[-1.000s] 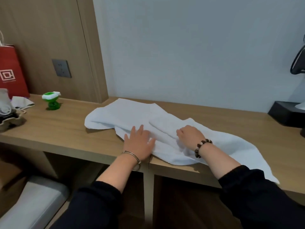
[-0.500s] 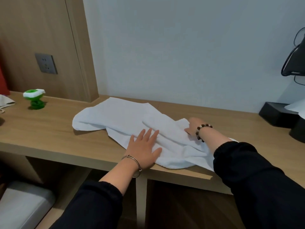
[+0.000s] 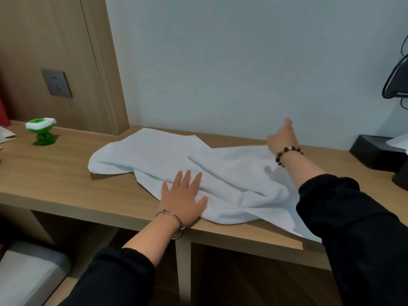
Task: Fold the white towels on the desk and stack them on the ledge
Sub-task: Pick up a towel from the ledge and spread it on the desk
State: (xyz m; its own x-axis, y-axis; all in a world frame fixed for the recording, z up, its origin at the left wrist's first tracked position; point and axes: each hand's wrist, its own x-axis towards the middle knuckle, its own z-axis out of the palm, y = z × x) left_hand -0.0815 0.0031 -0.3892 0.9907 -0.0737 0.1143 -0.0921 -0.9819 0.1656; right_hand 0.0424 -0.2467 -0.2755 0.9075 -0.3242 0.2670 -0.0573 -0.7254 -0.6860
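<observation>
Since half a second ago the right hand (image 3: 281, 138) has swept from the middle of the crumpled white terry towel (image 3: 154, 155) to its far edge, right of centre in the frame and close to the pale wall. The towel's upper layer now lies drawn out flatter toward that side. Motion blur hides the fingers there, so I cannot tell whether this hand pinches the hem or merely slides over it.

The left hand (image 3: 183, 199), low in the centre of the frame, lies palm-down on the towel's near edge with fingers straight and spread, holding nothing. I judge it serves as an anchor, so the cloth does not travel while the other hand pulls it smooth.

The towel lies across the middle of the light wooden desk (image 3: 55, 173), one end draped over the front edge at lower right, not yet folded. A small green-and-white plastic gadget (image 3: 40, 131) stands well apart at the left of the frame.
</observation>
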